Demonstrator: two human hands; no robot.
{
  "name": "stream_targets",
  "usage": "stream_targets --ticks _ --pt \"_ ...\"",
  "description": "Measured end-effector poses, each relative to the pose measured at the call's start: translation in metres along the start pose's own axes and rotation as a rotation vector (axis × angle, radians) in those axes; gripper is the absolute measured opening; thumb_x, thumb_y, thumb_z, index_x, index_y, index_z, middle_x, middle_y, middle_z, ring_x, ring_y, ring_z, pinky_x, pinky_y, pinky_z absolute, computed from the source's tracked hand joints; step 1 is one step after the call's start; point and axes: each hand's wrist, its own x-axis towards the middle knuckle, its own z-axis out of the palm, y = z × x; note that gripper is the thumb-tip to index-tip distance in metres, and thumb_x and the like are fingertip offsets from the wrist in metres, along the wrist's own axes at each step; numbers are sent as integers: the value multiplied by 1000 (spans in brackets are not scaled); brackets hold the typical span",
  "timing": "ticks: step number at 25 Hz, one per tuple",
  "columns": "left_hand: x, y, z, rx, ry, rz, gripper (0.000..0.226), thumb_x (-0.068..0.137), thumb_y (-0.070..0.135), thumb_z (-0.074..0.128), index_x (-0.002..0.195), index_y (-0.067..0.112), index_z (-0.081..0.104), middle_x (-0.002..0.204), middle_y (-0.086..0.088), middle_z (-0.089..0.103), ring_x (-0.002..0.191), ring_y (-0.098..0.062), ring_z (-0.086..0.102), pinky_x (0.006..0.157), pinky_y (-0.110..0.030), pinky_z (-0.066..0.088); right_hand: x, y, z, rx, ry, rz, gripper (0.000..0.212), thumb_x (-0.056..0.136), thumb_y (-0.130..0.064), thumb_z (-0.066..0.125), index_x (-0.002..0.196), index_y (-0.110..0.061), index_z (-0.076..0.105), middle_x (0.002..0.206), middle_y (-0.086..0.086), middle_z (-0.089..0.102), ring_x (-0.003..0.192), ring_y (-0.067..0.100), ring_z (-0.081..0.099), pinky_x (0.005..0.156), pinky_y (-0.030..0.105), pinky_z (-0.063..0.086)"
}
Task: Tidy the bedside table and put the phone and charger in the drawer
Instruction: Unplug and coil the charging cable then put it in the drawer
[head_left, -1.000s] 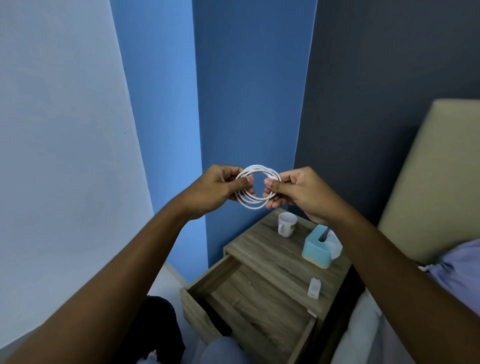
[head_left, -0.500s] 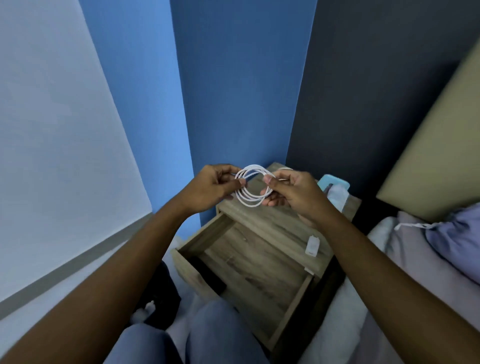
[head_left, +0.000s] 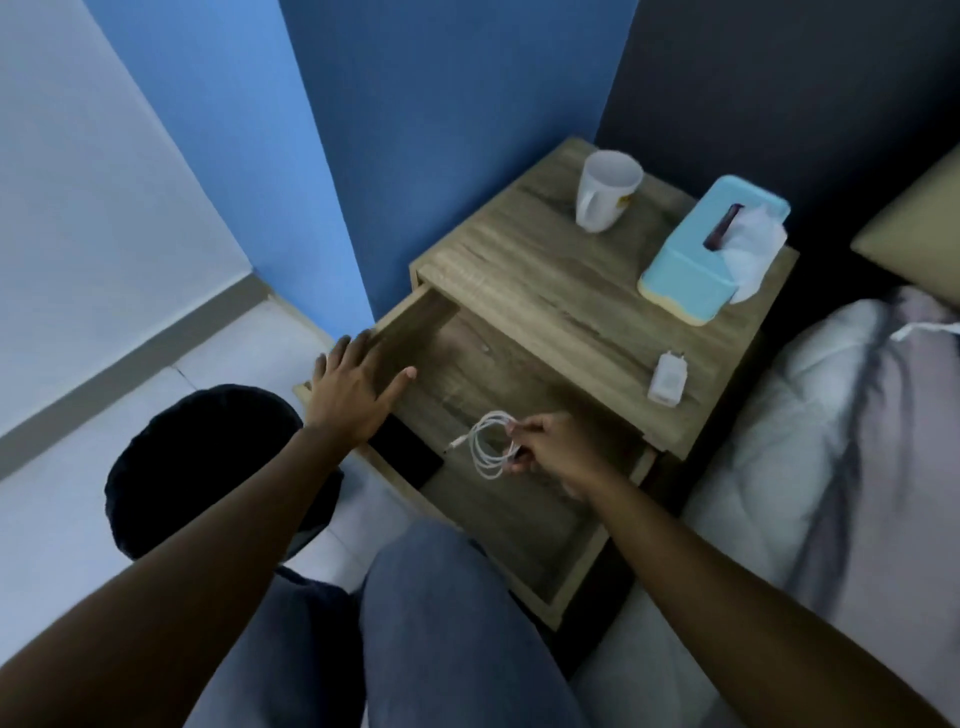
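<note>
Head view: the right hand (head_left: 563, 452) pinches the coiled white cable (head_left: 488, 444) over the open drawer (head_left: 519, 525), near its right side. The left hand (head_left: 353, 389) is spread, holding nothing. The cable looks light and floppy; pinching all loops together should keep the coil. The charger plug (head_left: 667, 378) lies at the table's front right edge.

Both forearms are bare from the bottom edge of the view up to the wrists, with no sleeve, watch or band showing. The left hand (head_left: 353, 387) and right hand (head_left: 558, 449) wear no gloves or rings that can be made out. The legs are in blue-grey trousers (head_left: 441, 623), plain and smooth, likely denim.
</note>
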Motion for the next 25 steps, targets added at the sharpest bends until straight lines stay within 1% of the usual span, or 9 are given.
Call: stream_targets --ticks 2,6,8,11,14,17,20,23,25 --pt "-3 -9 18 52 -3 -9 81 90 74 24 151 21 33 161 -8 28 150 -32 19 120 -55 13 15 26 13 14 -21 89 25 97 -15 59 91 9 65 70 20 65 47 15 66 47 25 54" --pt "1 -11 26 84 14 -18 86 88 76 28 154 20 25 164 -8 21 151 -31 15 121 -54 11 33 58 29 102 -50 256 18 96 -9 59 81 0 63 71 19 64 57 25 68 55 35 61" --pt "0 -14 28 99 9 -20 87 88 75 29 154 19 25 164 -8 20 151 -31 14 121 -55 12 33 70 34 -41 -42 276 16 92 -6 64 77 -1 65 71 17 65 64 31 69 68 44 62" --pt "1 -15 30 110 16 -17 87 87 74 31 153 17 25 164 -9 19 151 -32 14 121 -55 12 29 74 39 -385 -16 202 22 92 -19 65 83 1 70 77 18 72 59 27 70 62 38 60" --pt "0 -14 31 101 27 -24 89 87 73 33 154 16 22 164 -9 20 151 -32 14 121 -55 13 25 71 44 -658 -42 88 30 90 -30 67 87 0 70 82 14 71 71 27 68 59 32 52" --pt "0 -14 31 103 28 -21 90 86 73 34 154 16 22 164 -10 20 151 -32 15 121 -55 13 20 70 47 -736 -62 55 27 87 -31 69 89 -5 66 88 13 64 78 24 61 62 26 41" --pt "-1 -15 31 115 23 -18 90 86 73 34 154 16 22 164 -10 21 151 -33 15 121 -55 13 14 63 45 -780 -113 48 21 88 -31 68 92 -11 66 82 4 61 85 25 64 61 24 42" --pt "-1 -17 30 118 15 -16 90 85 74 33 154 16 23 164 -10 20 151 -33 15 121 -55 13 4 40 33 -814 -81 -19 37 94 -32 60 125 -11 61 113 10 68 102 26 64 82 32 50" --pt "-1 -18 30 121 17 -9 91 85 75 32 153 16 24 163 -11 21 151 -34 15 121 -56 14 -11 17 13 -750 17 -161 35 97 -22 53 132 -25 55 120 4 65 97 17 63 82 32 54"
